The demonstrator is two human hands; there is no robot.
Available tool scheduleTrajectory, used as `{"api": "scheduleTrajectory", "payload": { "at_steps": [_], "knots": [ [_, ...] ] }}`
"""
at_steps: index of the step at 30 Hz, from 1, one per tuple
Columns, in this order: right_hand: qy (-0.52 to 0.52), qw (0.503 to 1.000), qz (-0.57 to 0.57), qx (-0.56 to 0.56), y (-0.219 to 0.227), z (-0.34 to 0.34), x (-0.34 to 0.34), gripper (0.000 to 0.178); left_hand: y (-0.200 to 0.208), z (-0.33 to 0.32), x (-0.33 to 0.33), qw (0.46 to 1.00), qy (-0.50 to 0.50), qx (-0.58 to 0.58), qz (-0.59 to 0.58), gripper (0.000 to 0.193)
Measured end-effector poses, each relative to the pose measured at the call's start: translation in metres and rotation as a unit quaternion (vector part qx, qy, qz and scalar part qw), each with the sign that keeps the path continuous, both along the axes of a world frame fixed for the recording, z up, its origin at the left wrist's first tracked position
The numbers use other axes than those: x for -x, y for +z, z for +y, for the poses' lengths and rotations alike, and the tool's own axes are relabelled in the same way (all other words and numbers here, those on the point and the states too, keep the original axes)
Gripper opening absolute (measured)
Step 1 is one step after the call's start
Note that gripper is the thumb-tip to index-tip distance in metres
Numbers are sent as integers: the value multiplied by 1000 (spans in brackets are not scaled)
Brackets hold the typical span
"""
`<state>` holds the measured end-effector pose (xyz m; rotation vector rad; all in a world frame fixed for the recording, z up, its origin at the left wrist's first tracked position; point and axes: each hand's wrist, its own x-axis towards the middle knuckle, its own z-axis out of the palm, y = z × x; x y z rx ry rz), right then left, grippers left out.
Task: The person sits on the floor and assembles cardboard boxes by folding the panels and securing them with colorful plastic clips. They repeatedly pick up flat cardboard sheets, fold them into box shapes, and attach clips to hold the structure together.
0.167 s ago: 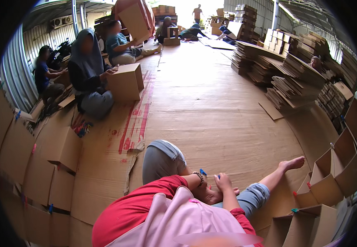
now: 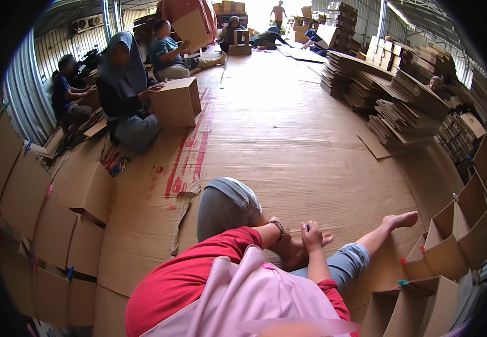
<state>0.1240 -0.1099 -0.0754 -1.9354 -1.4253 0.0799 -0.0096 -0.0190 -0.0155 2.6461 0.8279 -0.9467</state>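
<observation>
I sit on the cardboard-covered floor with my legs bent. My right hand (image 2: 312,237) is closed in front of me, above my lower leg, with a small blue clip (image 2: 307,227) showing at its fingertips. Beside it, my left hand (image 2: 288,235) reaches past my bent knee, a dark bead bracelet (image 2: 279,228) at its wrist. Its fingers blend with the bare foot behind, so their pose is unclear. Both hands are close together, near the foot.
Open cardboard boxes (image 2: 443,238) pinned with coloured clips stand at my right, and more boxes (image 2: 52,236) at my left. Stacks of flat cardboard (image 2: 403,118) lie far right. A person (image 2: 128,95) handles a box (image 2: 176,104) at far left; several others sit farther back.
The blue clip seen above my left wrist is out of sight now. My right hand has shifted slightly up and right. The whole view has tilted a little.
</observation>
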Motion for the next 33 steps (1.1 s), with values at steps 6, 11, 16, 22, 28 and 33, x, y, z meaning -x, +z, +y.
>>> {"api": "scheduleTrajectory", "payload": {
  "at_steps": [6,11,16,22,28,33],
  "knots": [
    [-14,993,9,-117,6,-6,2,25,18,28,-10,992,3,-117,-44,54],
    [-64,988,86,108,-16,-3,-12,20,50,96,5,961,165,-205,-88,62],
    [27,982,55,180,-38,-4,-3,27,102,179,65,936,171,-276,-135,61],
    [26,980,43,192,-44,-12,-4,26,201,242,90,951,163,-89,-248,56],
    [52,954,-86,283,-19,-16,4,28,143,211,158,906,120,183,-362,50],
    [13,915,-234,328,34,12,-41,32,97,201,171,835,192,262,-444,38]
  ]
}}
